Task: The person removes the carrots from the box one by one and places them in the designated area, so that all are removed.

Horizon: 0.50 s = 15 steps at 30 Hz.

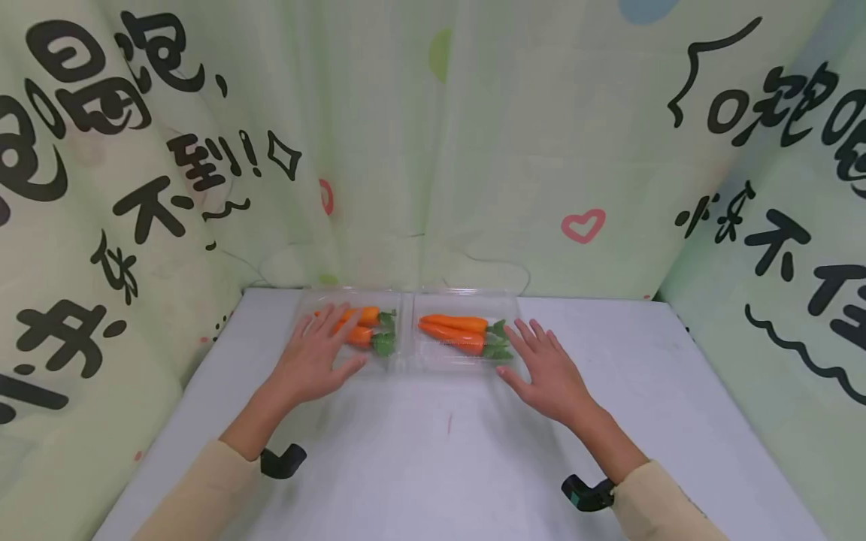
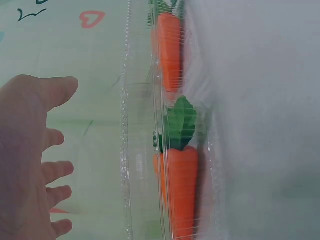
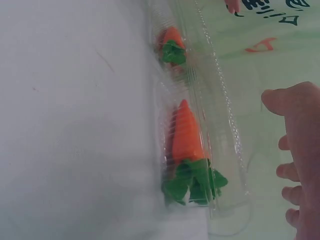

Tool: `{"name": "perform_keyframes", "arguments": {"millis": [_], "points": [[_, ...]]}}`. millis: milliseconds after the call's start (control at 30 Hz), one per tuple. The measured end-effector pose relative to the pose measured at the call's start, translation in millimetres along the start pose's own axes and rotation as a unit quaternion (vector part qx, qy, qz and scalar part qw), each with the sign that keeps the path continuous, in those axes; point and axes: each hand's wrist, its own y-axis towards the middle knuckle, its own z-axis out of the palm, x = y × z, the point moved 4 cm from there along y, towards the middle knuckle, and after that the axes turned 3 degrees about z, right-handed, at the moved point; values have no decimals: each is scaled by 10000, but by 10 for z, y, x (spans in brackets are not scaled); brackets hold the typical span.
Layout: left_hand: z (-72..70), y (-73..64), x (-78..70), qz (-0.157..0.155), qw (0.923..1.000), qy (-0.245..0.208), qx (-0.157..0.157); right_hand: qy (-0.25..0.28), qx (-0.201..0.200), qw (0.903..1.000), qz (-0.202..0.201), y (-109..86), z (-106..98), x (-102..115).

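Two clear plastic boxes stand side by side at the back of the table. In the left box (image 1: 307,304) lie orange carrots (image 1: 362,336) with green leaves pointing right. More carrots (image 1: 455,333) lie the same way in the right box (image 1: 433,364). My left hand (image 1: 313,361) is over the left part of the left box, fingers spread and partly covering the carrot tips. At the right box's right edge, close to the leaves, is my right hand (image 1: 548,372), its fingers spread and holding nothing. Both wrist views show the ribbed clear box walls with carrots behind them.
A white table (image 1: 433,466) carries the boxes near its back edge. Pale green curtains (image 1: 501,150) with black lettering hang behind and along both sides. Black wrist cameras (image 1: 284,460) sit at both cuffs.
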Motion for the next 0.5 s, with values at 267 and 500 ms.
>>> {"name": "perform_keyframes", "arguments": {"millis": [267,500], "points": [[3,-17,23,66,9999,56,-78,26,31,10000,-28,30,53,23],[27,-35,65,-47,9998,205,24,149,-45,9999,-70,76,65,72]]}}
